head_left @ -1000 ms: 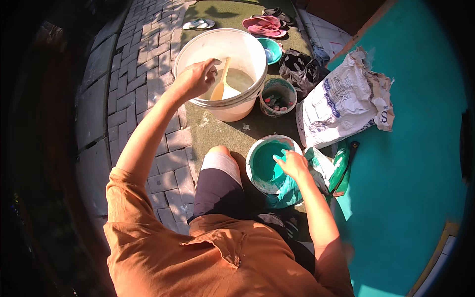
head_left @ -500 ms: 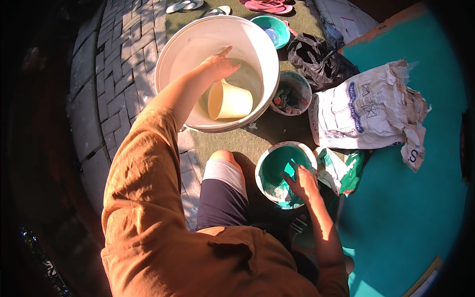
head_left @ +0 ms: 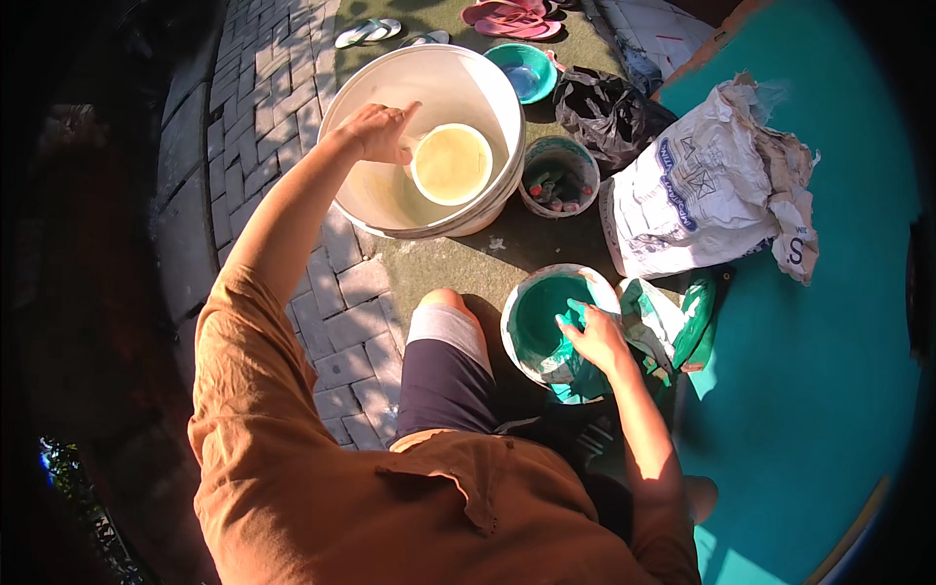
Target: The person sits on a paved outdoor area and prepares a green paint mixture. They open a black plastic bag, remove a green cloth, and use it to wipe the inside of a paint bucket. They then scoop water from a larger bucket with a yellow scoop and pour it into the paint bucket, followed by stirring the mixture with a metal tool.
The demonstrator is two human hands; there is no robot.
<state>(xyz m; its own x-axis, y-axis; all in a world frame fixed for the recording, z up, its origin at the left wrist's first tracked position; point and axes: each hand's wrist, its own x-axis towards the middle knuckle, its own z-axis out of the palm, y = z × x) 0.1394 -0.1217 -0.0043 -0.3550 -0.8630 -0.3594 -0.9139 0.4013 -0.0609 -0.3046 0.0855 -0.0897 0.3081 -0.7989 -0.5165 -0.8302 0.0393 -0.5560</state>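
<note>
My left hand is closed on the handle of a cream dipper, one finger stretched out. The dipper sits upright inside a large white tub, full of cloudy water. Over the right side of a smaller bucket with teal paint in it is my right hand. Its fingers look apart and partly coated in teal; the others are hidden beneath the hand. I see nothing held in it.
Beyond the paint bucket stand a small bucket of odds and ends, a teal basin and a black plastic bag. A torn white sack lies by the teal board. Pink sandals rest at the far edge.
The dipper has gone from lying tilted in the tub to upright and filled. My left hand has moved left with its handle. The right hand stays over the paint bucket.
</note>
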